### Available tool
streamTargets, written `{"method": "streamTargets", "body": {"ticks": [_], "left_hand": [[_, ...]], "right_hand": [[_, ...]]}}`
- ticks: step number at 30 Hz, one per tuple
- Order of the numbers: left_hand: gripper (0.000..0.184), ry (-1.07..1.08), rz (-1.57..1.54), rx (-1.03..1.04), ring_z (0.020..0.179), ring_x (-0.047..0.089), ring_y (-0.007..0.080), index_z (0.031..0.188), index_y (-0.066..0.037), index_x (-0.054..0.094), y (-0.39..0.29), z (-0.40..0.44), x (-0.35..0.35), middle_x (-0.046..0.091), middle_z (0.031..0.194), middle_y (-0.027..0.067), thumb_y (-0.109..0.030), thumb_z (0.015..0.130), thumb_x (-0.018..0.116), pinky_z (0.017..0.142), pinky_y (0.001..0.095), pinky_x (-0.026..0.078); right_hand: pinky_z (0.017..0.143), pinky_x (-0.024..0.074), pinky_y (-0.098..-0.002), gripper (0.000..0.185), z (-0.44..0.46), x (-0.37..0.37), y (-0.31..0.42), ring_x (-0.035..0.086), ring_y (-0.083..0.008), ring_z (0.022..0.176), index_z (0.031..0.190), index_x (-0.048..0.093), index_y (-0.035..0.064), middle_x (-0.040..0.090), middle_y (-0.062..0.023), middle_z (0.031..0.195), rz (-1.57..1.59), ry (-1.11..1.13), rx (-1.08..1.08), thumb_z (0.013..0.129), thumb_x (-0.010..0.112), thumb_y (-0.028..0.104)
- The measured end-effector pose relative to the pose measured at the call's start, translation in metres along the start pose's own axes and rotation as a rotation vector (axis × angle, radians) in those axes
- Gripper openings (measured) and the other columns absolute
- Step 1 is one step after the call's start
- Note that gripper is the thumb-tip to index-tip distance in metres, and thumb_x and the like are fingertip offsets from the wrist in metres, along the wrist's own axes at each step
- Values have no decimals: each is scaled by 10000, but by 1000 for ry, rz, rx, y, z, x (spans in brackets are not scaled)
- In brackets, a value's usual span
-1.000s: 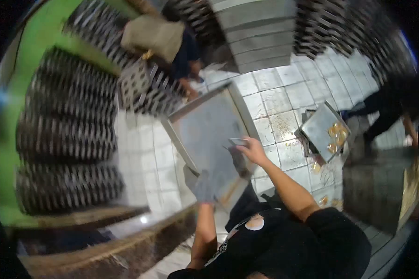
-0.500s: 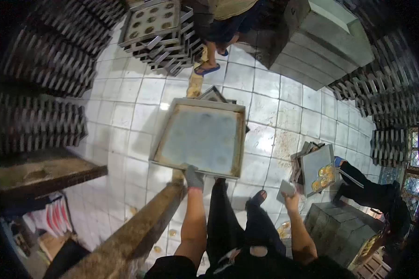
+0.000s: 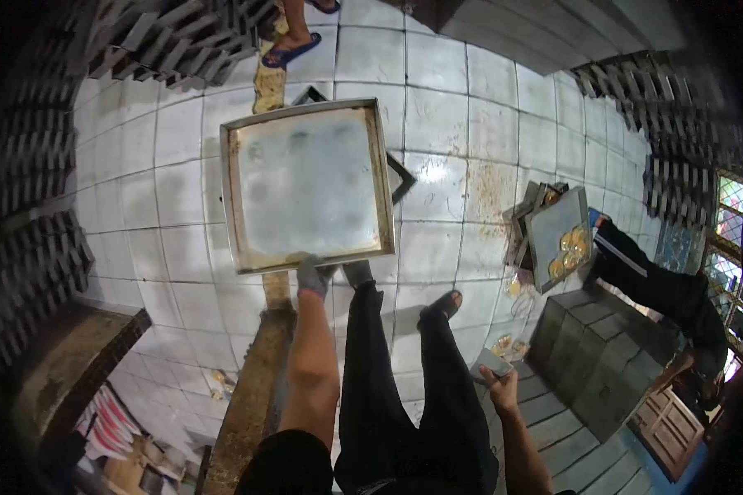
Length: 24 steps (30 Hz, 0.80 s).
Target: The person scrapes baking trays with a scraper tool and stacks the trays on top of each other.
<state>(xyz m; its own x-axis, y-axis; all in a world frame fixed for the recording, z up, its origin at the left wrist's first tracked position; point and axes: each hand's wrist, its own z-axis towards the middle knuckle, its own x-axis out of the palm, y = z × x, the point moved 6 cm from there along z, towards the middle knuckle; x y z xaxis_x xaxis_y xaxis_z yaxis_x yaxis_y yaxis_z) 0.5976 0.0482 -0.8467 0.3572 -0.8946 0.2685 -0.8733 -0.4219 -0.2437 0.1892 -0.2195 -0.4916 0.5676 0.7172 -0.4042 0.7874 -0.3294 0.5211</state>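
My left hand (image 3: 312, 275), in a grey glove, grips the near edge of a large square metal tray (image 3: 305, 190). The tray shows a whitish, smudged inner surface with brown stains along its rim. Beneath it, corners of other trays (image 3: 401, 177) stick out at an angle. Low on the right, away from the tray, my right hand (image 3: 501, 386) is bare and closed around a flat grey scraper (image 3: 494, 363). My feet stand on the floor just this side of the tray.
A smaller stack at the right has a tray (image 3: 543, 239) with golden pieces on top; a co-worker (image 3: 652, 280) bends beside it. Grey boxes (image 3: 594, 355) stand near. Tray stacks line both sides. A wooden beam (image 3: 252, 396) lies at lower left. Another person's sandalled foot (image 3: 291, 49) shows above.
The large tray has gone from raised and tilted to lying level over the other trays. My right hand has moved off it to the lower right with the scraper. The view has shifted.
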Motion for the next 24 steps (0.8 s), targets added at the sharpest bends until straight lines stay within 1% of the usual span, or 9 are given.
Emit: {"method": "streamTargets", "body": {"ticks": [2, 4, 5, 10, 15, 20, 21, 22, 24], "left_hand": [[180, -21, 41, -58, 976, 706, 316, 1097, -57, 607, 8, 16, -15, 683, 1054, 158, -162, 956, 570, 825, 464, 662], [136, -119, 218, 0, 916, 720, 320, 1003, -42, 657, 4, 29, -26, 700, 1053, 180, -157, 969, 594, 807, 454, 655], [167, -121, 253, 45, 895, 735, 287, 1032, -24, 670, 12, 49, -51, 710, 1075, 169, -156, 969, 590, 785, 402, 659], [190, -108, 324, 7, 906, 730, 277, 1081, -25, 652, 22, 80, -80, 707, 1092, 161, -170, 974, 590, 775, 395, 659], [265, -161, 306, -20, 919, 722, 268, 1149, -33, 632, 6, 18, -31, 702, 1125, 152, -229, 971, 614, 755, 408, 649], [359, -46, 770, -217, 935, 714, 238, 1251, -109, 625, 1, -44, -17, 702, 1141, 112, -319, 963, 673, 727, 388, 612], [308, -50, 840, -148, 851, 715, 204, 1222, -141, 656, 5, -63, -24, 716, 996, 41, -290, 955, 690, 703, 380, 584], [308, -67, 853, -164, 851, 715, 204, 1222, -141, 656, 13, -89, -32, 716, 996, 41, -290, 955, 690, 703, 380, 584], [300, 207, 984, -179, 892, 713, 183, 1219, -145, 661, 33, -150, -5, 715, 1018, 34, -298, 963, 691, 754, 346, 581]], "right_hand": [[767, 515, -332, 304, 0, 13, -14, 634, -139, 851, 996, 664, -43, 690, -46, 928, 180, 4, 46, 910, 798, 215], [774, 512, -327, 294, -2, 25, -7, 630, -137, 853, 1000, 663, -39, 685, -44, 932, 191, -7, 89, 910, 797, 207], [781, 508, -323, 285, -2, 31, 0, 626, -135, 855, 1005, 661, -35, 681, -41, 936, 202, -13, 118, 911, 796, 198], [793, 504, -316, 278, 4, 47, 11, 614, -129, 865, 1015, 662, -25, 667, -32, 934, 226, 32, 117, 909, 796, 194], [803, 556, -348, 263, 12, 45, 20, 684, -167, 886, 1057, 702, -36, 728, -64, 973, 158, 55, 28, 898, 793, 154], [898, 529, -341, 317, 12, 33, 9, 655, -175, 1004, 1178, 641, -38, 700, -89, 1106, 178, -45, 22, 915, 752, 101], [905, 528, -342, 352, 9, 34, 17, 656, -181, 1018, 1203, 627, -43, 697, -95, 1122, 289, -40, 46, 912, 762, 101], [913, 527, -343, 388, 8, 36, 26, 657, -187, 1032, 1229, 613, -49, 694, -101, 1138, 401, -42, 72, 909, 773, 101], [916, 525, -349, 412, 4, 45, 39, 658, -192, 1051, 1229, 613, -60, 697, -104, 1141, 636, 31, 187, 900, 795, 109]]}}
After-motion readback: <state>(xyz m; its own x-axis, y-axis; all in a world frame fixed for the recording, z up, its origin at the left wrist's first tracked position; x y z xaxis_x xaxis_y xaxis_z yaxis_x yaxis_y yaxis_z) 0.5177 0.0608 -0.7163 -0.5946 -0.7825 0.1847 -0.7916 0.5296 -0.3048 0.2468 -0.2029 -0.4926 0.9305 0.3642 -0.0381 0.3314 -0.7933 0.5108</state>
